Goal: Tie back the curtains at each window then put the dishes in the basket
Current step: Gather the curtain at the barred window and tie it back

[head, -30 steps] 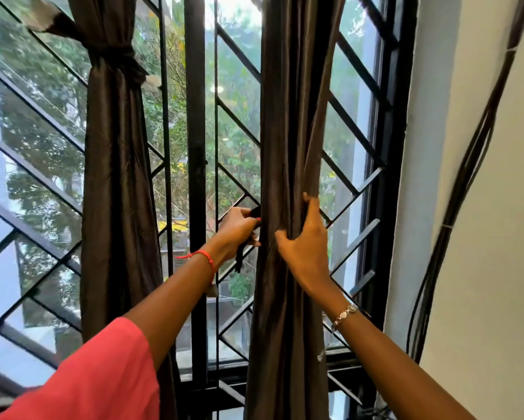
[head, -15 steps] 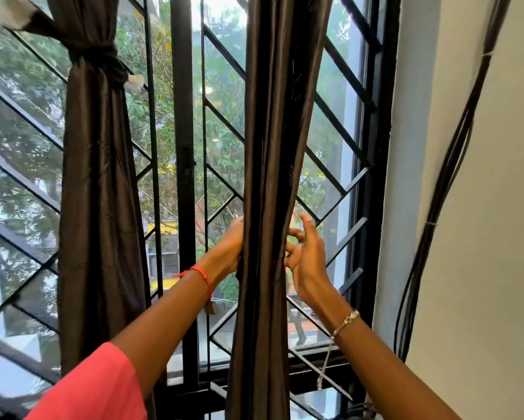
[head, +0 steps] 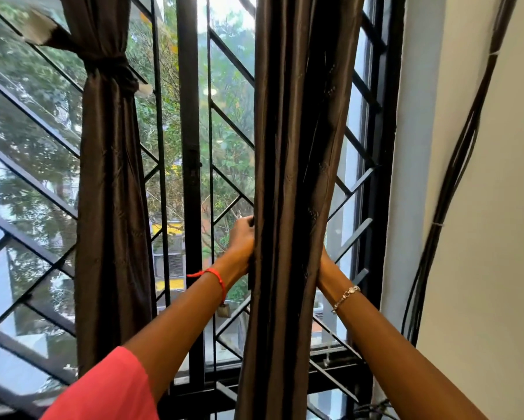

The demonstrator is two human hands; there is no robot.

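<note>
The right curtain (head: 297, 177) hangs as a thick bunch in front of the window grille (head: 224, 122). An open gap lies between it and the tied left curtain (head: 109, 192), split by the upright frame post (head: 189, 131). The left hand (head: 242, 241) sits in this gap, fingers curled on the right curtain's edge. A narrower gap runs between the bunch and the window frame (head: 385, 177). There the right hand (head: 323, 262) reaches in, mostly hidden behind the cloth. The grille's slanted bars block the way outward. Cables (head: 457, 177) run down the wall (head: 497, 237), well apart from the right curtain.
</note>
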